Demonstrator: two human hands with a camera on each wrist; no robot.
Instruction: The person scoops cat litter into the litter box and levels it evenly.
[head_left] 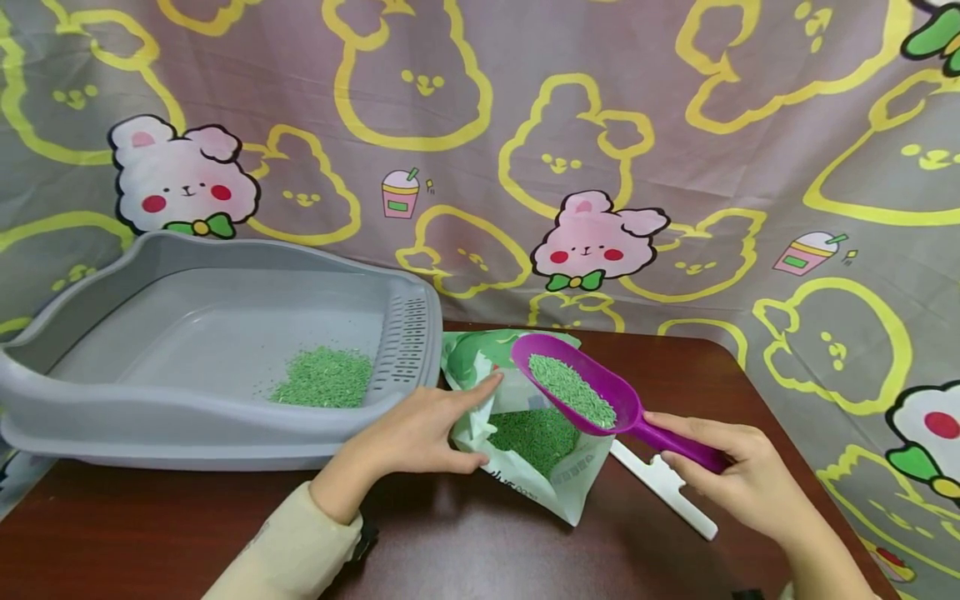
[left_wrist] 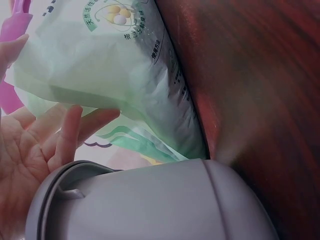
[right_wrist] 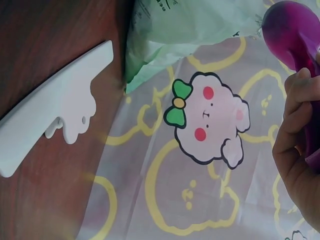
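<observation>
My right hand [head_left: 750, 475] grips the handle of a purple scoop [head_left: 630, 400]. Green pellet litter [head_left: 573, 390] lies in the scoop, which is held over the mouth of a pale green litter bag [head_left: 577, 483]. More green pellets show inside the bag. My left hand [head_left: 420, 433] is at the bag's left rim, thumb and index finger spread against it. In the left wrist view, its other fingers [left_wrist: 67, 135] lie loosely beside the bag [left_wrist: 100, 65]. The right wrist view shows curled fingers round the scoop [right_wrist: 292, 32].
On the left stands a grey litter tray [head_left: 225, 425] with a heap of green pellets [head_left: 326, 379] near its slotted right end. A white flat-bladed tool [head_left: 667, 487] lies on the brown table [head_left: 450, 542] right of the bag. A patterned curtain [head_left: 480, 167] hangs behind.
</observation>
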